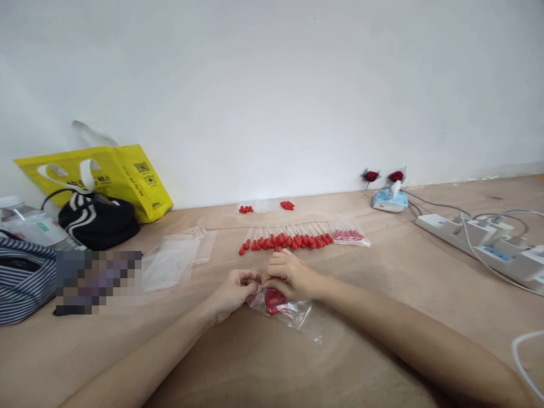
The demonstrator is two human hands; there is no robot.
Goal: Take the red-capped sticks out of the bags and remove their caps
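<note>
A clear plastic bag (300, 314) with something red (275, 301) inside lies on the table between my hands. My left hand (236, 292) pinches the bag's upper left edge between thumb and fingers. Curled over the top of the bag, my right hand (289, 276) grips it close beside the left fingertips. Its fingers partly hide the red contents. Just beyond my hands runs a row of thin pale sticks with red bulb-shaped ends (297, 241), the red ends toward me. A packed clear bag of red pieces (349, 234) lies at the row's right end.
Flat clear bags (172, 262) lie to the left. Small red piles (287, 205) sit on plastic near the wall. At left are a yellow bag (127, 175), a black pouch (100, 224) and a striped bag (28, 283). Tissues (389, 201) and a power strip (471, 241) are right.
</note>
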